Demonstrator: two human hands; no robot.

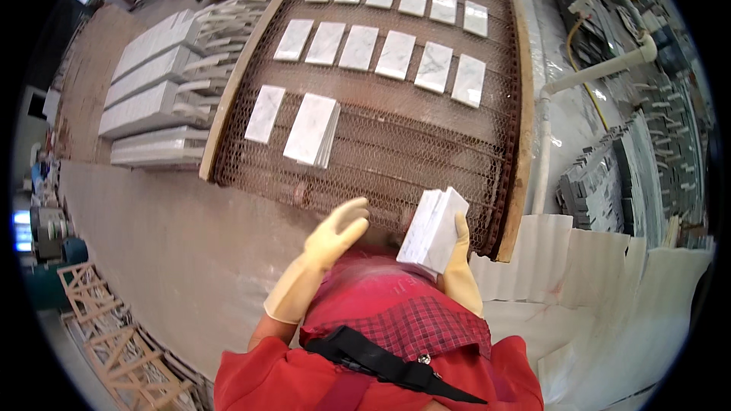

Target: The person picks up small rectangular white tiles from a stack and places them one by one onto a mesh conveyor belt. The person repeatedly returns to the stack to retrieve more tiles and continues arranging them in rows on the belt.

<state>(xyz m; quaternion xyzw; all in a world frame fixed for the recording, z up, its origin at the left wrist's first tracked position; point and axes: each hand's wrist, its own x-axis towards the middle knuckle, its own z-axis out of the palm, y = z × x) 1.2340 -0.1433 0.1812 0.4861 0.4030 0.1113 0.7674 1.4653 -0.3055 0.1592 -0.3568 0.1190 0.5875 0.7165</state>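
Observation:
In my right hand [459,259], gloved in pale yellow rubber, is a stack of white marble tiles [435,230], held tilted at the near end of a mesh conveyor [396,137]. My left hand [335,234], in a matching glove, is raised to the left of that stack with its fingers apart and nothing in them. Beyond it on the mesh, a second small stack of tiles [312,131] leans slightly, beside a single tile [265,114]. Farther up, grey-veined tiles [359,47] lie flat in rows.
Wooden rails [525,106] edge the conveyor. Stacked white slabs [148,91] stand on the left. At right are pale pipes [601,72], dark stacked strips [601,183] and white sheeting [533,259]. Wooden crates [129,350] sit at the lower left.

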